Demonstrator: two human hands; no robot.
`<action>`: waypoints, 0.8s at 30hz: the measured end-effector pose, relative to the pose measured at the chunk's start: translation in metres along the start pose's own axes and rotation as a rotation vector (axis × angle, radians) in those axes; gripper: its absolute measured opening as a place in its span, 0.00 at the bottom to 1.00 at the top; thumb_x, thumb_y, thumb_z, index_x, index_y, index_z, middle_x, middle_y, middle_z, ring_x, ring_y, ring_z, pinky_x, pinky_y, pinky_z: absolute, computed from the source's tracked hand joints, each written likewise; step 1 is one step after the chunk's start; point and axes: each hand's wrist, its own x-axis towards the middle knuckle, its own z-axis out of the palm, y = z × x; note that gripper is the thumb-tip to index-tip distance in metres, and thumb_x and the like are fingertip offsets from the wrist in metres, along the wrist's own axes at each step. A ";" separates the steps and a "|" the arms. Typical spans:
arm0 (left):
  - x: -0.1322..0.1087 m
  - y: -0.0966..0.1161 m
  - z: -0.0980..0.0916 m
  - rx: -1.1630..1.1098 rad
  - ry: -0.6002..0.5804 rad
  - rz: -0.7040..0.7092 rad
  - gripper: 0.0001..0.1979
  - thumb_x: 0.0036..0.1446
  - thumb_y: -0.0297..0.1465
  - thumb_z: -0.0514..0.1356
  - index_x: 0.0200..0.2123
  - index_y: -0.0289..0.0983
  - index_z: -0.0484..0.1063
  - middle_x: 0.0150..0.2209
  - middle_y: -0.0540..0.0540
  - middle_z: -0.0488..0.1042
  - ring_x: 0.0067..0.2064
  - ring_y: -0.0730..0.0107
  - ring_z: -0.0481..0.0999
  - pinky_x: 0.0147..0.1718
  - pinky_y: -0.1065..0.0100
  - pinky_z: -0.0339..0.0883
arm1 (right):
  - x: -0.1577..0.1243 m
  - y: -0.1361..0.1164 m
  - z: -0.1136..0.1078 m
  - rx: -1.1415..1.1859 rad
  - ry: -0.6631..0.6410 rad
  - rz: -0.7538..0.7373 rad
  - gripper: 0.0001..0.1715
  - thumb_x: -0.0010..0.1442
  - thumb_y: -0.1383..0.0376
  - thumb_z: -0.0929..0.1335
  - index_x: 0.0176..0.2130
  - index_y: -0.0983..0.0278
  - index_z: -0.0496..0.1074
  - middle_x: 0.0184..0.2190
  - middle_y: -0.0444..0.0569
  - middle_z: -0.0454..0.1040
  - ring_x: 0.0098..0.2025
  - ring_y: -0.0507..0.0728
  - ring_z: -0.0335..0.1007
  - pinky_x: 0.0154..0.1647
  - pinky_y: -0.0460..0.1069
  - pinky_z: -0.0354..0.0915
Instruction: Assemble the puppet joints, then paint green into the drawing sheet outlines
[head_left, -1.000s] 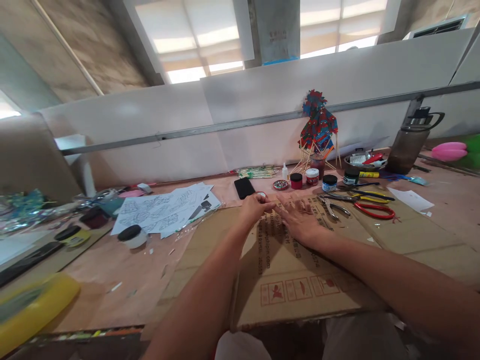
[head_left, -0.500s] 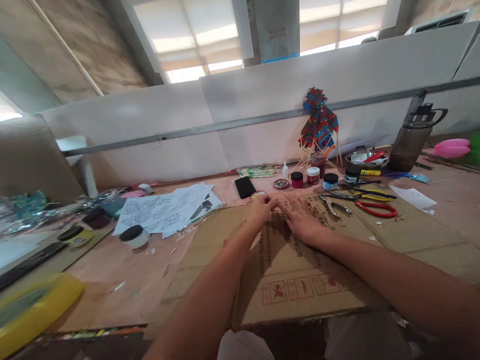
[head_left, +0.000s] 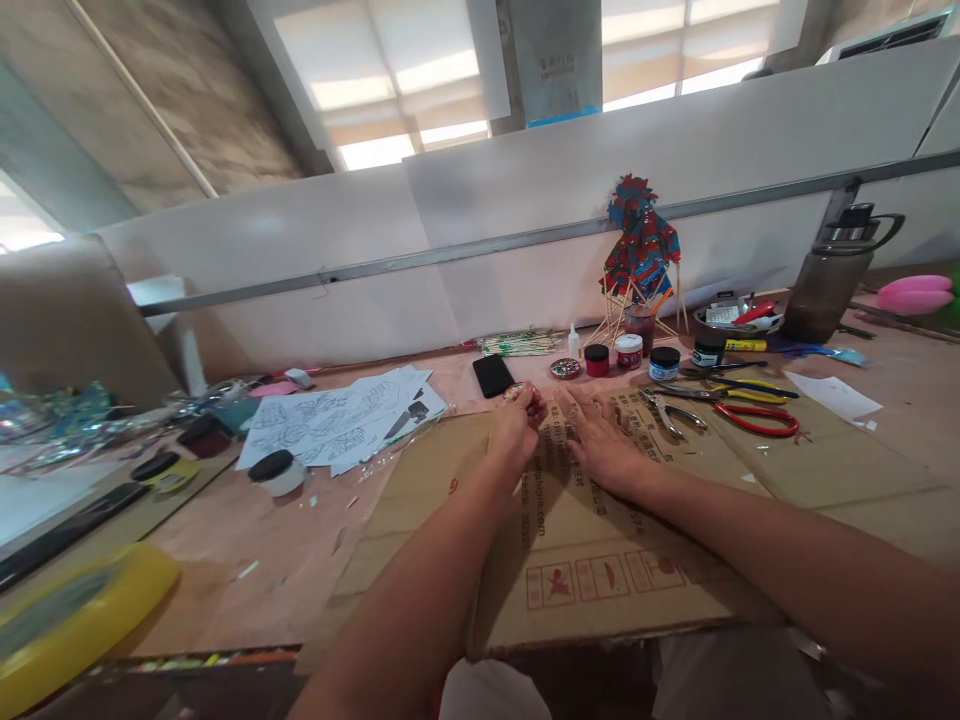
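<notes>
A flattened cardboard box [head_left: 607, 540], printed with black lettering and red symbols, lies at the table's front edge under both my hands. My left hand [head_left: 517, 430] is raised slightly over its far part, fingers curled together; anything between them is hidden or too small to name. Just behind those fingertips a small round lid [head_left: 513, 391] is partly covered. My right hand [head_left: 604, 450] rests palm down on the cardboard with its fingers stretched forward. To its right are small pliers [head_left: 671, 415] and red-handled pliers [head_left: 757, 420].
Behind the hands are a black phone [head_left: 492, 376], a dish of beads [head_left: 565, 368], several paint jars [head_left: 629, 350] and a small glue bottle [head_left: 574, 342]. A dark water bottle [head_left: 825, 280] stands at right. Line-drawing sheets [head_left: 330, 415], a black-lidded jar [head_left: 276, 473] and yellow tape [head_left: 82, 620] lie left.
My left hand has drawn back from the right hand's fingertips and lifted, its fingers curling in. My right hand stays on the cardboard, fingers flatter. The view has shifted slightly.
</notes>
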 end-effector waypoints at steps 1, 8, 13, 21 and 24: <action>0.001 0.002 -0.002 0.002 -0.004 0.012 0.19 0.54 0.44 0.65 0.25 0.37 0.65 0.23 0.50 0.70 0.25 0.76 0.70 0.27 0.73 0.65 | 0.000 0.000 0.000 -0.004 -0.005 0.000 0.45 0.62 0.65 0.60 0.72 0.53 0.39 0.74 0.47 0.39 0.69 0.72 0.44 0.62 0.69 0.55; 0.002 0.003 -0.005 0.191 -0.131 0.089 0.14 0.48 0.42 0.68 0.25 0.36 0.74 0.26 0.48 0.76 0.28 0.73 0.73 0.30 0.71 0.65 | 0.002 -0.001 -0.008 0.001 -0.061 0.035 0.47 0.59 0.69 0.61 0.72 0.53 0.41 0.73 0.50 0.43 0.67 0.73 0.47 0.61 0.71 0.53; 0.005 0.009 -0.013 0.369 -0.191 0.110 0.11 0.44 0.38 0.69 0.26 0.36 0.77 0.24 0.50 0.75 0.26 0.74 0.69 0.28 0.71 0.63 | 0.002 0.004 -0.001 -0.024 -0.007 0.019 0.43 0.61 0.68 0.61 0.71 0.50 0.46 0.73 0.49 0.44 0.69 0.74 0.45 0.62 0.73 0.52; 0.006 0.025 -0.028 0.555 -0.302 0.050 0.12 0.41 0.36 0.70 0.22 0.35 0.74 0.21 0.50 0.73 0.24 0.74 0.69 0.24 0.72 0.59 | 0.009 0.021 0.002 -0.090 0.005 -0.139 0.44 0.63 0.75 0.57 0.67 0.36 0.51 0.73 0.33 0.39 0.73 0.68 0.37 0.68 0.70 0.41; 0.005 0.030 -0.032 0.581 -0.350 0.017 0.12 0.42 0.36 0.70 0.21 0.35 0.72 0.21 0.49 0.73 0.23 0.75 0.68 0.24 0.72 0.58 | 0.009 0.023 -0.003 -0.076 -0.010 -0.197 0.46 0.62 0.77 0.56 0.67 0.35 0.50 0.73 0.30 0.39 0.73 0.65 0.37 0.69 0.69 0.39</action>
